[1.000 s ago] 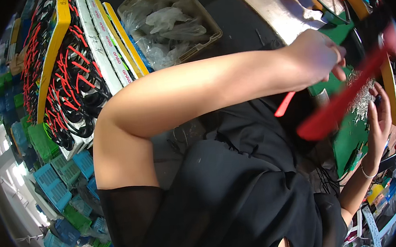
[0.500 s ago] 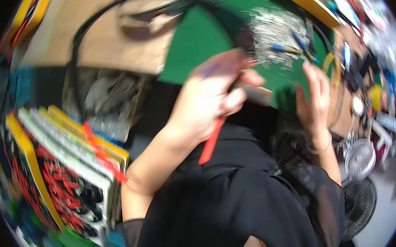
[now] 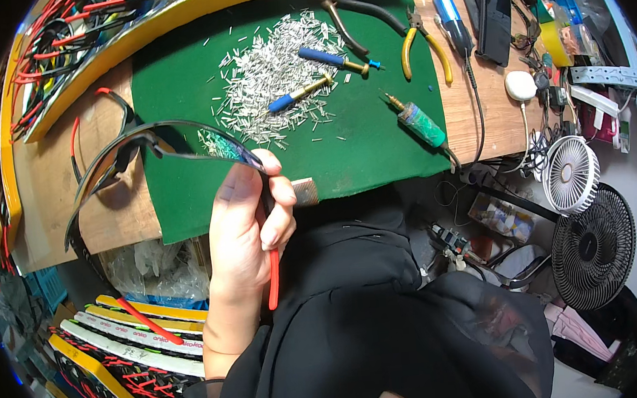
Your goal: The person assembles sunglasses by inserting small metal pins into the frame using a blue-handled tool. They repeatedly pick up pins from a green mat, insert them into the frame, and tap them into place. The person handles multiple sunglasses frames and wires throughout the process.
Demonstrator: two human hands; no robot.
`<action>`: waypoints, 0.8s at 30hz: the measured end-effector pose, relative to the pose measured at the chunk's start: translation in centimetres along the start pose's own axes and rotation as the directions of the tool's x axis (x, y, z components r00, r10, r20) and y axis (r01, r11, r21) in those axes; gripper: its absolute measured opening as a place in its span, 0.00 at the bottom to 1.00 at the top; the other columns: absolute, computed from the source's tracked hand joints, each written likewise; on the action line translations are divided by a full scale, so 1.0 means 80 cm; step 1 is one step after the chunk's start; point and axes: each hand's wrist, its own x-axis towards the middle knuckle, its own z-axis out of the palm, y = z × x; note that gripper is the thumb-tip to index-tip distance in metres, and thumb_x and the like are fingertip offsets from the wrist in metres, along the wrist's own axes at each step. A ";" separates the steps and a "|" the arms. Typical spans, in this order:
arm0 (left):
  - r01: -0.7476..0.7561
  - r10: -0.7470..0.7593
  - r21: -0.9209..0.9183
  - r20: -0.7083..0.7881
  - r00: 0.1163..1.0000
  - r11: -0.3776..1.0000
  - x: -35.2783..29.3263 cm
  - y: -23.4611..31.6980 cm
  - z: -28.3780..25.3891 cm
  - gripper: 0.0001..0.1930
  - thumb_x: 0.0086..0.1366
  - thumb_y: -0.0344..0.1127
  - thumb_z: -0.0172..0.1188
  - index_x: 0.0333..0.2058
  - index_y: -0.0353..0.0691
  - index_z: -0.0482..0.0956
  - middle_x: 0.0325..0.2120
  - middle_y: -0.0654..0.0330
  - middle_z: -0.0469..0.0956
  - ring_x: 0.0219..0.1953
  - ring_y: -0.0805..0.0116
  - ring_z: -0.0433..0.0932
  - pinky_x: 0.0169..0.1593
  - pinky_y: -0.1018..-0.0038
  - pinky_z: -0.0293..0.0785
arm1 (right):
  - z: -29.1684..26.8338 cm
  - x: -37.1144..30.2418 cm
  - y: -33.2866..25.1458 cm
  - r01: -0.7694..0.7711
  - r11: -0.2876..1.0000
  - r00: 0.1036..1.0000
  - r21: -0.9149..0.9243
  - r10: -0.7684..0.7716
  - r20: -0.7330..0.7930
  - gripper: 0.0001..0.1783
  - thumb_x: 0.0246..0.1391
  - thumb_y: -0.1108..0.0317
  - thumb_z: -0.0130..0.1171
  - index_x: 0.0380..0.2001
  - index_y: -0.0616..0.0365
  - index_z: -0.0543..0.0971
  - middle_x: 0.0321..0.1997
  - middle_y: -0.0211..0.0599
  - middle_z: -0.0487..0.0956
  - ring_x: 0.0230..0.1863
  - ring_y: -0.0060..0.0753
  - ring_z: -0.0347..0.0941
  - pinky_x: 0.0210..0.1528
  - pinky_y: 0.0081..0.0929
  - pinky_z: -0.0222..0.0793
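Observation:
Held up near the front of the bench is a pair of dark sunglasses (image 3: 219, 141) with black arms and red tips. My left hand (image 3: 248, 213) is closed around one arm by the lens corner, and that arm's red tip hangs below my fingers. The opposite arm reaches down to the left, over the stacked trays. Behind the lens, a second pair of glasses (image 3: 126, 108) with red tips rests on the wooden bench. My right hand is out of view.
On the green mat (image 3: 391, 166) lie a heap of small silvery pins (image 3: 270, 74), two blue-handled tools, yellow-handled pliers (image 3: 411, 48) and a green-bodied tool (image 3: 422, 123). Yellow-edged trays (image 3: 167, 29) of glasses line the far left. Two fans (image 3: 592, 243) stand at the right.
My left hand has shifted left with the sunglasses, now sharply seen instead of blurred. My right hand has left the view. The view has turned, showing more of the mat.

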 end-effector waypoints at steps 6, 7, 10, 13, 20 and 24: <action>0.031 -0.029 0.025 -0.050 0.998 0.999 0.001 -0.005 -0.002 0.11 0.65 0.41 0.46 0.38 0.40 0.64 0.22 0.63 0.71 0.10 0.84 0.56 0.11 0.88 0.50 | -0.014 0.010 -0.052 0.107 0.989 0.994 0.101 -0.103 -0.043 0.10 0.47 0.72 0.51 0.35 0.59 0.74 0.35 0.48 0.73 0.36 0.46 0.71 0.37 0.33 0.67; 0.046 -0.044 0.038 -0.053 0.998 0.998 0.002 -0.007 -0.005 0.11 0.65 0.42 0.47 0.37 0.41 0.64 0.22 0.64 0.72 0.09 0.84 0.56 0.11 0.88 0.50 | -0.019 0.010 -0.057 0.125 0.986 0.991 0.114 -0.119 -0.053 0.10 0.47 0.71 0.52 0.35 0.59 0.74 0.35 0.48 0.73 0.36 0.46 0.71 0.37 0.33 0.67; 0.077 -0.078 -0.017 -0.065 0.995 0.997 -0.001 -0.015 -0.012 0.13 0.67 0.43 0.43 0.37 0.38 0.67 0.22 0.60 0.73 0.08 0.83 0.55 0.11 0.87 0.48 | -0.027 0.011 -0.072 0.146 0.982 0.989 0.118 -0.140 -0.056 0.10 0.47 0.71 0.52 0.35 0.59 0.74 0.35 0.48 0.73 0.36 0.45 0.71 0.37 0.32 0.68; 0.152 -0.151 0.016 -0.077 0.986 0.988 -0.011 -0.025 -0.017 0.13 0.66 0.43 0.43 0.36 0.38 0.67 0.24 0.59 0.75 0.09 0.84 0.56 0.12 0.87 0.49 | -0.038 0.012 -0.081 0.167 0.982 0.985 0.086 -0.164 -0.043 0.10 0.47 0.70 0.52 0.35 0.59 0.74 0.35 0.47 0.73 0.36 0.44 0.72 0.37 0.32 0.68; 0.360 -0.367 -0.074 -0.125 0.922 0.930 -0.008 -0.071 -0.026 0.11 0.65 0.39 0.46 0.36 0.35 0.69 0.26 0.61 0.76 0.10 0.83 0.56 0.13 0.87 0.50 | -0.085 -0.010 -0.129 0.259 0.961 0.966 -0.094 -0.256 0.046 0.10 0.47 0.68 0.53 0.34 0.59 0.74 0.35 0.46 0.74 0.36 0.43 0.72 0.38 0.32 0.68; 0.273 -0.271 -0.007 -0.147 0.951 0.962 -0.010 -0.071 -0.025 0.10 0.66 0.40 0.46 0.37 0.39 0.69 0.26 0.61 0.76 0.09 0.84 0.56 0.12 0.88 0.50 | -0.166 -0.072 -0.216 0.499 0.783 0.867 -0.372 -0.451 0.212 0.10 0.47 0.67 0.54 0.34 0.59 0.74 0.34 0.46 0.74 0.36 0.42 0.72 0.38 0.31 0.68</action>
